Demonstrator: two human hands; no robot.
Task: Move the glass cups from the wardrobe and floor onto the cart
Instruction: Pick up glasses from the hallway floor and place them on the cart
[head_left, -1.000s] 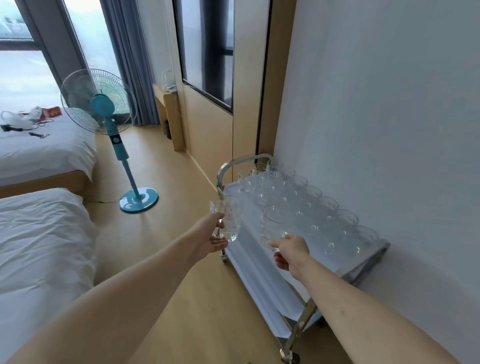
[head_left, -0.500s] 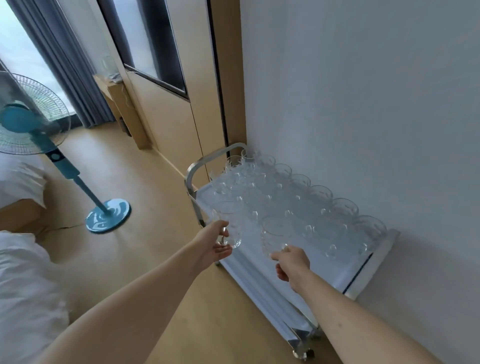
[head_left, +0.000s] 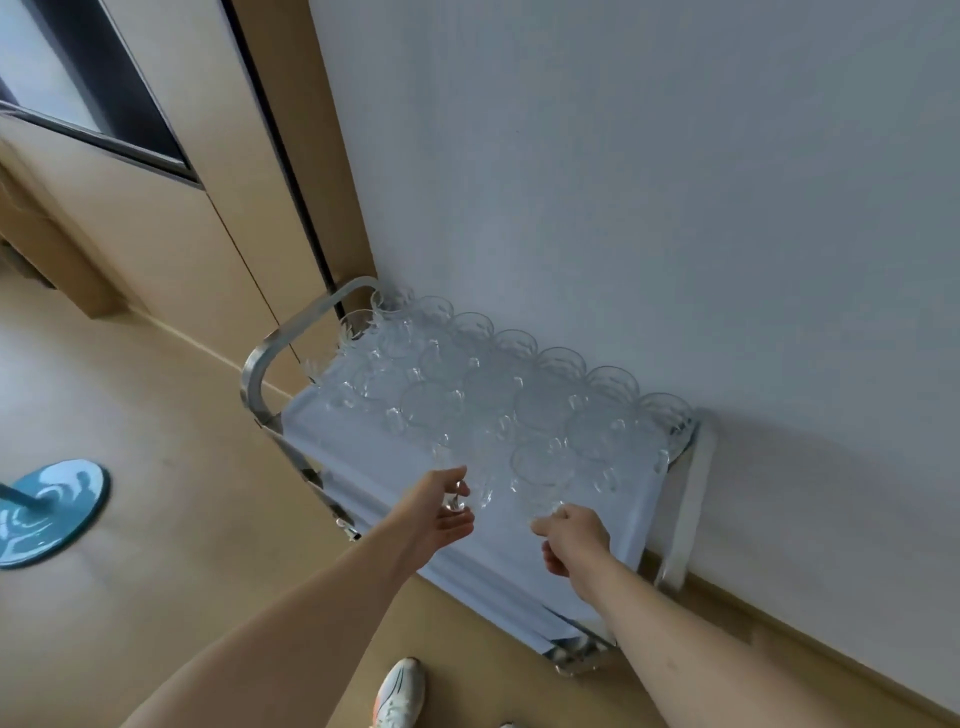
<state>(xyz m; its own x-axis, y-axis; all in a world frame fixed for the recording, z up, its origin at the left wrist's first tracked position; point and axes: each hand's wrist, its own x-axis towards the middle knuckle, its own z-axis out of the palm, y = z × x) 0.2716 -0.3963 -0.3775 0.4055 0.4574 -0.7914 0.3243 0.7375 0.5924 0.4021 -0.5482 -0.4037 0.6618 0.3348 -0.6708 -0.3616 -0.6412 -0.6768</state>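
Observation:
A metal cart (head_left: 260, 364) with a white cloth top stands against the white wall. Several clear glass cups (head_left: 488, 379) stand in rows on its far half. My left hand (head_left: 439, 512) holds a clear glass cup (head_left: 470, 480) by its handle, right over the cloth near the cart's front edge. My right hand (head_left: 571, 535) grips the handle of a second glass cup (head_left: 537, 467), which sits at the near side of the rows. Whether either held cup touches the cloth I cannot tell.
A teal fan base (head_left: 49, 512) rests on the wooden floor at the left. Wooden panels and a dark window (head_left: 104, 104) line the wall beyond the cart. A white shoe (head_left: 397, 693) shows at the bottom edge.
The view has swung right and down, closer to the cart. Both hands have carried their cups forward and lower over the cart's cloth top.

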